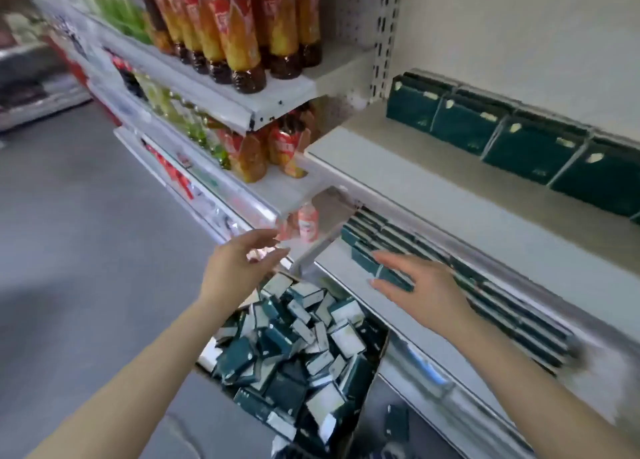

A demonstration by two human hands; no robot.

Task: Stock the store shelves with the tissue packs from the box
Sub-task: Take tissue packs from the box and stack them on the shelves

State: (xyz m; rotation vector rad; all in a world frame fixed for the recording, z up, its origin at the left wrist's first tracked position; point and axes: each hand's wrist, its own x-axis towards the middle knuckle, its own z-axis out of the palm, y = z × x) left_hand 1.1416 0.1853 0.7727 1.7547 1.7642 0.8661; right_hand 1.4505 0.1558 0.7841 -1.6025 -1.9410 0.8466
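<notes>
A cardboard box [375, 365] on the floor holds a heap of several dark green tissue packs [291, 341]. More green packs stand in a row [519, 140] at the back of the upper shelf [398, 160], and others lie stacked on the lower shelf [512, 306]. My right hand [420, 287] reaches over the lower shelf's front, fingers straight, touching a green pack [391, 276] at the stack's left end. My left hand [239, 268] hovers above the box's far corner with relaxed fingers, holding nothing.
To the left, shelves carry brown bottles with red and yellow labels [242, 32] and a pink bottle [308, 221] lower down. A single green pack [396, 424] lies on the floor right of the box. Grey aisle floor [86, 250] stretches to the left.
</notes>
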